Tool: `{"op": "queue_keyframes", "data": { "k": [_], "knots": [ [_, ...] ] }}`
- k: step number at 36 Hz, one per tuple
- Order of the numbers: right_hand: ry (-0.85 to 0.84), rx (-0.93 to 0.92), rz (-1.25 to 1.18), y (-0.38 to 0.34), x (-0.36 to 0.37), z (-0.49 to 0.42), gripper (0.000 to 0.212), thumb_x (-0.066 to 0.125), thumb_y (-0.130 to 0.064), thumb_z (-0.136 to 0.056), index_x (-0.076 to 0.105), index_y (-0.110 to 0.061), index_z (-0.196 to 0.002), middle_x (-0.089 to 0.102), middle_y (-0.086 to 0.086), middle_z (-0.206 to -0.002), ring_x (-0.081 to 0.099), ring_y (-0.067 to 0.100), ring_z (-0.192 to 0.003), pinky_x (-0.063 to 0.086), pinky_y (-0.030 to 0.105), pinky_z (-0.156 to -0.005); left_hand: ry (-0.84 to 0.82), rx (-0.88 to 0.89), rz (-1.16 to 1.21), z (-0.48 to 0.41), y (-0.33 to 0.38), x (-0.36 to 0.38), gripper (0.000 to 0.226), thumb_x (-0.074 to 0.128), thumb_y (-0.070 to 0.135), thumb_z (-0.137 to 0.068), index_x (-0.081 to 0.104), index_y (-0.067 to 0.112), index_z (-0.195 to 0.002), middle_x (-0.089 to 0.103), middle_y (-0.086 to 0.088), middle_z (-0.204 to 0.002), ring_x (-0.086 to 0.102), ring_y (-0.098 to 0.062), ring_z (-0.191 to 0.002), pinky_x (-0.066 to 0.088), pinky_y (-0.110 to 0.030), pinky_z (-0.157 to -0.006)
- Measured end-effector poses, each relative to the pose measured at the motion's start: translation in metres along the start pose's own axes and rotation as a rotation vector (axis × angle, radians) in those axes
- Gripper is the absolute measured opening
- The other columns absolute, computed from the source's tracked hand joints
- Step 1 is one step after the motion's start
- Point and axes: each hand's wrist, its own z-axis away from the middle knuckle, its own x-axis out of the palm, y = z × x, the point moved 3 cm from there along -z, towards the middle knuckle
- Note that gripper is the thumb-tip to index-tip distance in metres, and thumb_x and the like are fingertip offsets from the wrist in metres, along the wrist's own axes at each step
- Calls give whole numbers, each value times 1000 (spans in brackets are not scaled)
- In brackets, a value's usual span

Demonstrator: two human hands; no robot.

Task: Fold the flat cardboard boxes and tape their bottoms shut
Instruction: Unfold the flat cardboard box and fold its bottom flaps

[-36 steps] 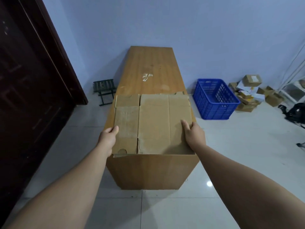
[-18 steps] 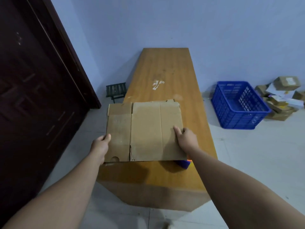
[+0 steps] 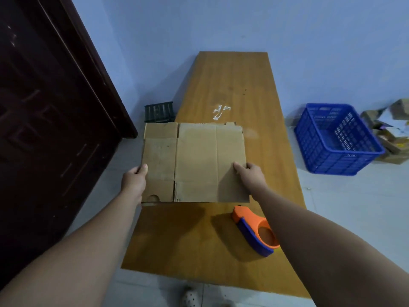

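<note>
A flat brown cardboard box is held just above the wooden table, its left part hanging past the table's left edge. My left hand grips its left edge with the thumb on top. My right hand grips the right edge near the front corner, thumb on the upper face. An orange and blue tape dispenser lies on the table in front of the box, partly behind my right forearm.
A dark door stands on the left. A small dark stool sits by the wall beside the table. A blue plastic crate and a pile of cardboard boxes are on the floor at right. A shoe shows below the table edge.
The view has come closer and higher over the table. The flat box has lifted off the table's front end, uncovering the tape dispenser. Both hands keep their grip.
</note>
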Motion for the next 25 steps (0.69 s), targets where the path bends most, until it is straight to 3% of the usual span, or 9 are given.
{"op": "queue_keyframes", "data": {
  "k": [6,10,14,22,25],
  "knots": [
    [84,53,-27,-10,5,-16,38,58,-34,-93,61,-9,-122,64,6,-118,59,27,-107,48,39,-93,-114,1,14,-37,7,19,49,45,34,-101,40,10,-143,40,-11,-148,36,-32,-135,30,-44,-108],
    [115,99,-56,-7,7,-22,36,59,-31,-94,61,-11,-123,65,7,-119,60,26,-107,49,44,-96,-192,-3,23,-60,13,33,49,45,34,-100,41,11,-143,41,-9,-148,36,-31,-136,29,-44,-109],
    [149,136,-93,-4,11,-28,43,58,-31,-95,55,-10,-133,62,7,-125,58,25,-109,48,41,-95,-252,-17,5,-78,15,44,49,45,36,-100,41,14,-143,40,-8,-148,36,-31,-136,29,-45,-110],
    [186,208,-175,6,11,-45,49,58,-29,-96,47,-11,-141,57,8,-132,56,26,-113,46,44,-100,-303,-36,-22,-93,16,68,49,45,37,-100,40,16,-144,39,-8,-149,34,-31,-137,28,-46,-110],
    [166,226,-201,9,9,-53,46,56,-26,-98,46,-11,-140,56,7,-131,54,24,-109,46,39,-95,-317,-28,-48,-96,14,76,54,45,39,-100,34,17,-147,36,-8,-151,33,-30,-138,27,-46,-111]
  ]
}}
